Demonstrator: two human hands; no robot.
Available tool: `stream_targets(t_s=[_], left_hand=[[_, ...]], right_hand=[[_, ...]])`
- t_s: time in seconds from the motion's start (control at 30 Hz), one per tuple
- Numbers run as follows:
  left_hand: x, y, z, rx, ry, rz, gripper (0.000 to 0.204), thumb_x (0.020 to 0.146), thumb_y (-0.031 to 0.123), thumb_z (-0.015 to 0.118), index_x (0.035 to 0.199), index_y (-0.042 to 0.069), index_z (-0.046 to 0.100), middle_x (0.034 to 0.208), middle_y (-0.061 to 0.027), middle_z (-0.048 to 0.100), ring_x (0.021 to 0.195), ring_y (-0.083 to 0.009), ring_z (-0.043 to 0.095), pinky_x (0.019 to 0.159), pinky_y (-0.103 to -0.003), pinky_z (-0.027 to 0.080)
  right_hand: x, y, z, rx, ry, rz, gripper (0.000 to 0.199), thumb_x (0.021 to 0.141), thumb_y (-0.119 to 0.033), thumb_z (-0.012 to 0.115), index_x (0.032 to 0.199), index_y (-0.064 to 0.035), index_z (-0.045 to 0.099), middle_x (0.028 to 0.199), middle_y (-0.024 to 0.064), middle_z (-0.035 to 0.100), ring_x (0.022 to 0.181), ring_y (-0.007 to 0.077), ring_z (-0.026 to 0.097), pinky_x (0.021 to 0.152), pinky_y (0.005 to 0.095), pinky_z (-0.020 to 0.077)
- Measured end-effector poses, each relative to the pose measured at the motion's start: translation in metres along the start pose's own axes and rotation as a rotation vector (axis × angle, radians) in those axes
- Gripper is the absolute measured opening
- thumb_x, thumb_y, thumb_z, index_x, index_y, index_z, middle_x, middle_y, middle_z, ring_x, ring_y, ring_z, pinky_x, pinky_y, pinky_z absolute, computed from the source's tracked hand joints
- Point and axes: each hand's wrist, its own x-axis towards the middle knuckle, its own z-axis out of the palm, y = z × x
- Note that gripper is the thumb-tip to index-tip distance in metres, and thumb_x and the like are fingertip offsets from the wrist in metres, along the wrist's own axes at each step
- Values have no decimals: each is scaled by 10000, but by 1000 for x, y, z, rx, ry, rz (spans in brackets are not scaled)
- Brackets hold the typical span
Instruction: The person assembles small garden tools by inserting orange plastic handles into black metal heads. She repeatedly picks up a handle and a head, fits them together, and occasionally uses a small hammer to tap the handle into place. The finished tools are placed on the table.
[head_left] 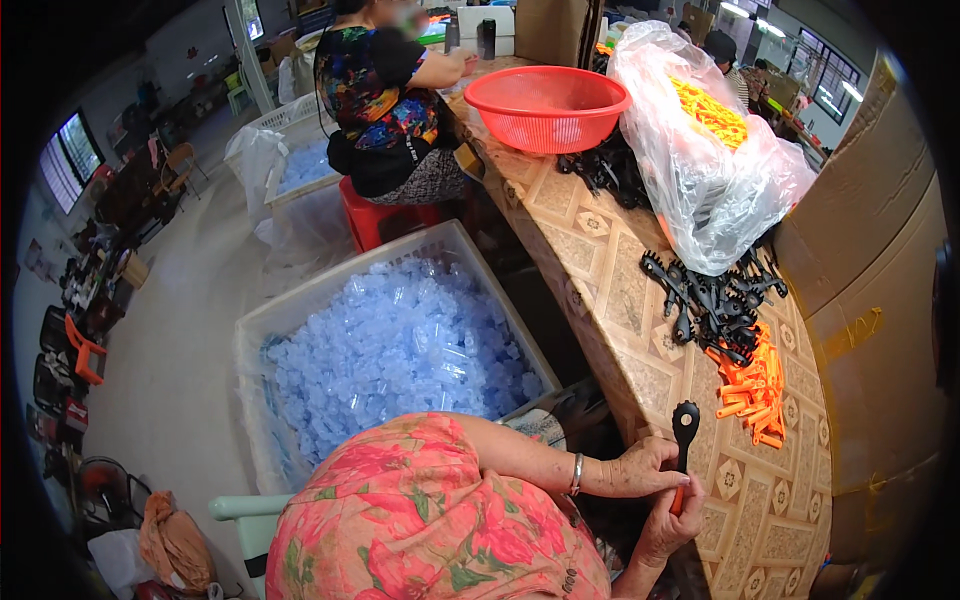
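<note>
1. Presently, the left hand (pixel 645 467) sits at the lower centre-right of the frame, its fingers closed around a black handle piece (pixel 684 430) that stands upright at the near edge of the tabletop (pixel 620 300).
2. The right hand (pixel 668 530) lies just below the left hand; its fingers are curled around an orange piece (pixel 678 497) fitted at the lower end of the black handle piece.
3. A silver bracelet (pixel 576 473) circles the left wrist.
4. A heap of loose orange pieces (pixel 755 385) lies on the tabletop at the right of the frame, above the hands.
5. A heap of loose black parts (pixel 710 295) touches the upper edge of the orange heap.
6. A clear plastic bag (pixel 700 160) holding more orange parts stands behind the black heap, at the upper right.
7. A red basket (pixel 545 105) rests on the tabletop at the upper centre.
8. A white crate (pixel 390 350) filled with pale blue pieces stands on the floor, left of the tabletop.
9. Another person (pixel 385 95) sits on a red stool at the upper centre-left.
</note>
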Motion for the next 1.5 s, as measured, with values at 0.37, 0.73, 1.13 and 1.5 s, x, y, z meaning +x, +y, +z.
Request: stream_targets(t_s=[0.37, 0.73, 1.13, 1.5], left_hand=[[3, 0, 5, 96, 21, 49, 275, 775, 222, 692, 740, -15, 556, 673, -106, 522, 647, -212, 546, 572, -329, 426], [8, -6, 4, 118, 1, 28, 293, 783, 250, 701, 763, -17, 582, 688, -114, 553, 646, -216, 573, 576, -329, 442], [35, 24, 5, 70, -122, 422, 195, 844, 186, 633, 790, 12, 563, 776, -107, 566, 712, -272, 576, 623, -356, 450], [63, 6, 21, 50, -129, 321, 270, 774, 254, 684, 703, 23, 563, 683, -125, 544, 685, -318, 564, 606, -394, 433]], right_hand=[[-1, 6, 3, 7, 71, -10, 210, 820, -32, 666, 1020, 1, 612, 786, 143, 639, 683, 263, 626, 622, 340, 498], [3, 12, 4, 11, 46, 7, 200, 820, -53, 678, 1003, 0, 618, 753, 148, 637, 650, 274, 626, 596, 346, 494], [28, 36, -26, -26, 12, 115, 233, 855, -60, 642, 1067, 24, 594, 915, 121, 650, 817, 207, 623, 734, 306, 494], [28, 44, -26, 163, 37, 276, 209, 909, -57, 589, 1094, 38, 561, 974, 97, 601, 886, 176, 574, 789, 284, 476]])
